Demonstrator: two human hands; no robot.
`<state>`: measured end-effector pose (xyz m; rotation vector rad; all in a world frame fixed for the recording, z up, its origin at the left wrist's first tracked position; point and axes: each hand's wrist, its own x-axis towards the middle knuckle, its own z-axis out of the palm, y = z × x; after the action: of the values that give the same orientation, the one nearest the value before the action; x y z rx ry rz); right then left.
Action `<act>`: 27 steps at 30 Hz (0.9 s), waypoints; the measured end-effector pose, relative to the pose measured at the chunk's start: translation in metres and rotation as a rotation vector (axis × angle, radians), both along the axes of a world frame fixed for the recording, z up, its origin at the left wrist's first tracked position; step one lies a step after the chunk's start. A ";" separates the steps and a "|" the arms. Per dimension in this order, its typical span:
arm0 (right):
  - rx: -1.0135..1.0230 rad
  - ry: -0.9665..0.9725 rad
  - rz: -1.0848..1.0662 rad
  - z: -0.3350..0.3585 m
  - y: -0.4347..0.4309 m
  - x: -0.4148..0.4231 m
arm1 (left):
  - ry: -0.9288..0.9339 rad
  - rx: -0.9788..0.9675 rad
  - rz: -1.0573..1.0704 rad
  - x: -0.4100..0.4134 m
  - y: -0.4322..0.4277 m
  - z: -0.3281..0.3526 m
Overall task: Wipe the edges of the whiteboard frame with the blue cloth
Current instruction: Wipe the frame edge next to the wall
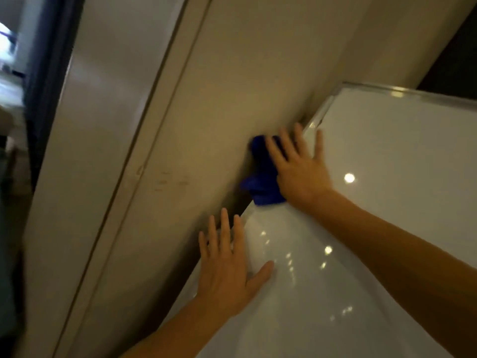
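Beige wall (219, 86) fills the upper middle of the tilted view, with a pale door frame (144, 156) running diagonally just left of it and a dark doorway beyond. No brand, label or readable writing shows anywhere; a few faint smudges mark the wall left of the cloth.

Against the wall leans the whiteboard (387, 202), glossy and dotted with reflected lights. Its metal frame (402, 93) shows along the top edge, while the long left edge runs diagonally from lower left up to the corner at upper right, lying right beside the wall.

On that left edge sits the blue cloth (260, 174), bunched, its long axis following the edge. The right hand (299, 169) lies flat over the cloth with fingers spread, pressing it onto the frame rather than pinching it. Lower along the same edge, the left hand (229, 264) rests open, palm down on the board surface, fingers spread toward the wall, holding nothing.
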<state>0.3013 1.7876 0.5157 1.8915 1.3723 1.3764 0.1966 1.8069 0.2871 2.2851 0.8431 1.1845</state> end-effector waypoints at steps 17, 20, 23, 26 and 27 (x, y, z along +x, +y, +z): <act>-0.051 0.164 -0.118 0.038 0.003 0.034 | -0.162 0.179 -0.183 0.076 0.036 0.129; -0.085 0.152 -0.134 0.050 0.007 0.044 | -0.123 0.153 -0.196 0.086 0.035 0.126; 0.244 0.142 -0.224 0.103 0.018 0.055 | -0.079 0.121 -0.216 0.094 0.034 0.128; 0.366 0.188 -0.202 0.094 0.036 0.057 | -0.095 0.108 -0.226 0.102 0.038 0.130; 0.260 0.209 -0.135 0.073 0.040 0.053 | -0.119 0.130 -0.217 0.105 0.039 0.127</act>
<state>0.3543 1.8277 0.5886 2.3097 1.1760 1.3767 0.3016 1.8461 0.4140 2.3114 0.4740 1.2927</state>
